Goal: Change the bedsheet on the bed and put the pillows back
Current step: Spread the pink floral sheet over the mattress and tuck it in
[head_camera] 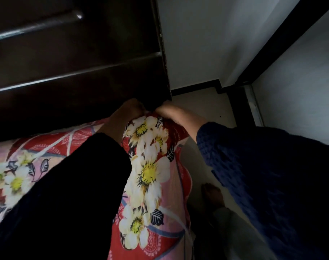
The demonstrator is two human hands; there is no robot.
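The red floral bedsheet [148,166] is laid flat below the dark wooden headboard [75,62], and its side hangs toward the floor [203,107]. The sheet's bunched corner, just beside the headboard's end, is held in the grip of both hands: the left hand [130,109] is clenched on the edge, and the right hand [169,113] is curled over the fabric. A bare foot [213,194] is noted on the floor.

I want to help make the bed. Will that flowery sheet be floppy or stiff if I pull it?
Probably floppy: the flowery sheet bends over the bed corner and hangs down its side. Likely light too, since it bunches where the left hand and right hand grip it beside the headboard.
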